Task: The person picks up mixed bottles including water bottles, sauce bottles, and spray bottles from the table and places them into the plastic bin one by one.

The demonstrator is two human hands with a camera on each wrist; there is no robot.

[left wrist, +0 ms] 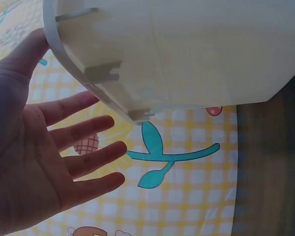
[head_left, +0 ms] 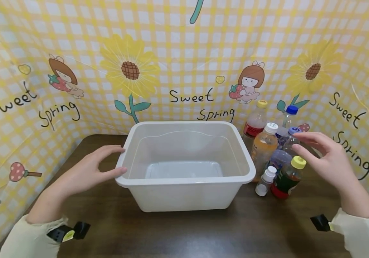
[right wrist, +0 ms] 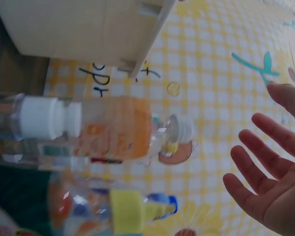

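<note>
A white plastic bin (head_left: 184, 195) stands on the table with bare inner walls and floor. At its left rim is my left hand (head_left: 89, 170), thumb and fingertips touching the edge; in the left wrist view the fingers (left wrist: 83, 132) are spread and fairly straight. My right hand (head_left: 329, 161) hovers beside the bottle group, holding nothing. Nearest to it are a clear bottle with a blue cap (head_left: 295, 131) and a yellow-capped bottle (head_left: 298, 163) with a dark green label. An orange-labelled bottle (head_left: 265, 143) and a small white-capped bottle (head_left: 269, 173) stand close to the bin.
Behind these stand a red-labelled bottle (head_left: 254, 129) and another blue-capped bottle (head_left: 291, 110). The dark brown table (head_left: 184, 233) backs onto a yellow checked cloth (head_left: 184, 53) that wraps round the left and right sides too.
</note>
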